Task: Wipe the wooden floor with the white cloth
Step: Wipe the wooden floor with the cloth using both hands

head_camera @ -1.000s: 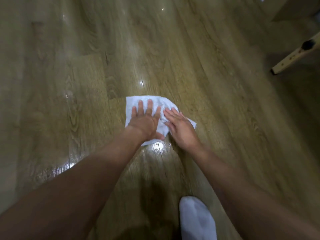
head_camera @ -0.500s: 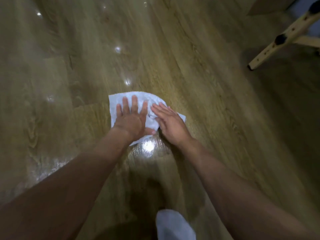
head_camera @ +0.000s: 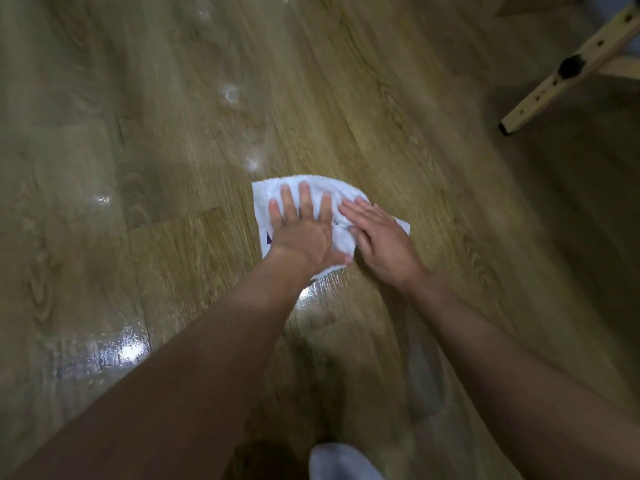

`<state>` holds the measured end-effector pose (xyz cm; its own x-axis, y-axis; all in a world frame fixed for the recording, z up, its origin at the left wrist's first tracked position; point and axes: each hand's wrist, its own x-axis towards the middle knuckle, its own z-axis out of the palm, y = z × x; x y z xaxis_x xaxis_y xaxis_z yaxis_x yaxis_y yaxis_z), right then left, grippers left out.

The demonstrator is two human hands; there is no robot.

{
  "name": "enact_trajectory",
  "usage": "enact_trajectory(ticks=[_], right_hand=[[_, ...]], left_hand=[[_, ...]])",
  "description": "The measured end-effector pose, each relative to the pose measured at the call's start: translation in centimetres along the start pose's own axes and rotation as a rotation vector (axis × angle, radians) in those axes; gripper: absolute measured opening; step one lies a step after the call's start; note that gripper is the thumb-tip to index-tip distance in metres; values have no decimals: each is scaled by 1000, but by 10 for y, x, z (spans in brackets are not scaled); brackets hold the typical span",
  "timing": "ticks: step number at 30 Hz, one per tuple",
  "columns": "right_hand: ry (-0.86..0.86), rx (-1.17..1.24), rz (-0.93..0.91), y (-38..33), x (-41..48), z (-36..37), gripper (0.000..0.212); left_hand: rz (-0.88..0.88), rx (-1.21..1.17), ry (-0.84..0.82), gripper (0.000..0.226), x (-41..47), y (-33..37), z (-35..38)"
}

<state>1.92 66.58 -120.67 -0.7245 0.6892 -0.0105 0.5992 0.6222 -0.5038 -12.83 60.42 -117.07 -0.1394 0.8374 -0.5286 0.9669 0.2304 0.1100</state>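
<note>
Soft, light and probably damp, the cloth (head_camera: 341, 233) lies crumpled on the glossy floor (head_camera: 398, 109) under our left hand (head_camera: 302, 233) and right hand (head_camera: 381, 237), both flat with fingers straight, pressing without gripping, so we judge spread palms at its middle hold it best.

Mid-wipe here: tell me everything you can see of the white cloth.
The white cloth looks like soft terry towelling, crumpled rather than neatly folded, lying flat on the wooden floor. A small dark blue mark shows at its left edge. The left hand presses its middle with straight, spread fingers; the right hand lies flat over its right part. A shiny, wet-looking patch adjoins its near edge.
</note>
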Motion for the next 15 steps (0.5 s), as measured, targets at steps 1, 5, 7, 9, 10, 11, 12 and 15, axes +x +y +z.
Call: enact_trajectory(ticks=[1, 5, 7, 9, 10, 11, 12, 15], right_hand=[[23, 0, 12, -1, -13, 5, 39], [4, -44, -17, 7, -73, 13, 43], [-63, -78, -84, 19, -75, 4, 43], [-105, -114, -112, 32, -55, -10, 42], [-103, -122, -105, 38, -41, -17, 42], [-96, -118, -85, 41, -28, -23, 41], [-84, -102, -59, 43, -18, -28, 41], [-2, -25, 32, 34, -15, -29, 41]], left_hand=[[30, 27, 26, 107, -4, -1, 5], [248, 99, 139, 100, -27, -5, 40], [276, 57, 142, 92, -25, -3, 48], [261, -15, 163, 80, -11, 0, 43], [247, -37, 178, 74, 0, 3, 37], [227, -44, 188, 71, 11, 6, 30], [203, -34, 186, 68, 21, 10, 24], [158, 25, 184, 69, 37, 19, 16]])
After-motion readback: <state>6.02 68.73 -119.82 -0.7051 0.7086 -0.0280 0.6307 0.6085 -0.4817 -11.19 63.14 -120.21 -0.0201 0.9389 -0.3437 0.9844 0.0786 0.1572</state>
